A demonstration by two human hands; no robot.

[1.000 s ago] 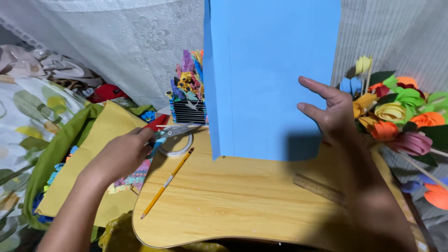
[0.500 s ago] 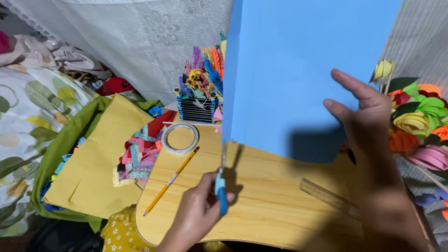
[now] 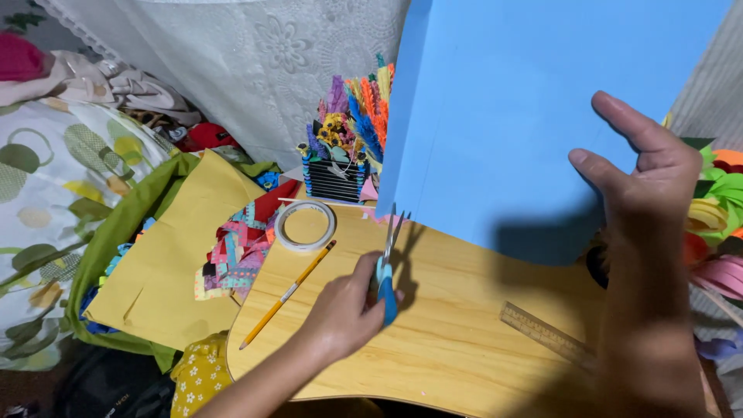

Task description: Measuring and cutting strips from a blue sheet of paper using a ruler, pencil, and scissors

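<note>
Over wooden table, left hand grips scissors pointing up at blue sheet.

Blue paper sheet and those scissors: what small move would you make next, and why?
Probably close the scissors on the sheet's lower edge near its left corner. The left hand holds them by the blue handles, blades open and pointing up at the bottom edge of the blue paper sheet, which the right hand holds upright above the wooden lap desk. A faint line seems to run up the sheet from there.
</note>
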